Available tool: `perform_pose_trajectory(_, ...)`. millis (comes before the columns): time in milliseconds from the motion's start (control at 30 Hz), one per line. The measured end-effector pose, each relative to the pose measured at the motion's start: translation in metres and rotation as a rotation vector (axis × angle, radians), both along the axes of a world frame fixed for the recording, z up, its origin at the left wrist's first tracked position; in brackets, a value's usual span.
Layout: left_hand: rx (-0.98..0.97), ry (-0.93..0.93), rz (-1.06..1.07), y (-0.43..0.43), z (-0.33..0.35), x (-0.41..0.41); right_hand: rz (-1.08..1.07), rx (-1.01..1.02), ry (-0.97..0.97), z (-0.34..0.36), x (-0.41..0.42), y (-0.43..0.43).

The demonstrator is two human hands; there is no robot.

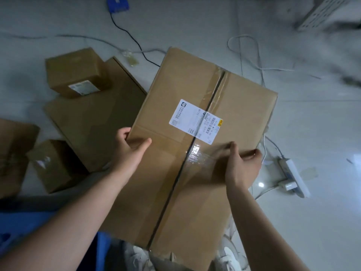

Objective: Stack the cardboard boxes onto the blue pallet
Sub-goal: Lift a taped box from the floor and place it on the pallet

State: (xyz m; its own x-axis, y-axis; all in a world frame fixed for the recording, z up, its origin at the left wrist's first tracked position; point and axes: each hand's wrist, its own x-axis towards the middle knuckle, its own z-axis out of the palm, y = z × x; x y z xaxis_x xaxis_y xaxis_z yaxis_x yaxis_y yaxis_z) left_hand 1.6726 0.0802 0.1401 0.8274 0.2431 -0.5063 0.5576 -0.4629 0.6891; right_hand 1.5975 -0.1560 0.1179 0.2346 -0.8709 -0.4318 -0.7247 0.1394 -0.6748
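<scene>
step: carry big box [195,145] to pallet | left hand [130,151] and right hand [241,165] each clamp an opposite side edge, thumbs on top, likely for balance | box held above floor [312,114] | pallet: blue patch [25,222] lower left, probably | other boxes [82,106] on floor, left

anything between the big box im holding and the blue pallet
Nothing visible blocks it. Both hands, left hand and right hand, grip the big box by its side edges. The blue pallet shows at lower left, partly behind the left forearm, with smaller boxes just beyond its edge.
</scene>
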Motion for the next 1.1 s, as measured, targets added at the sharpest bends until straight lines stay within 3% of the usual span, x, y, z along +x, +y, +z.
perform_pose_trajectory(300,0.144,-0.181,0.249,0.000,0.167,0.003,0.190,-0.033,-0.220,0.180,0.061,-0.008)
perform_pose_trajectory(567,0.122,-0.166,0.441,0.060,0.319,-0.048,0.483,-0.020,-0.317,0.337,0.064,0.046)
perform_pose_trajectory(833,0.051,-0.278,0.737,0.173,0.442,-0.164,0.860,-0.026,-0.482,0.463,0.018,0.172)
perform_pose_trajectory(1100,-0.042,-0.480,1.034,0.270,0.546,-0.336,1.223,0.032,-0.632,0.584,-0.077,0.324)
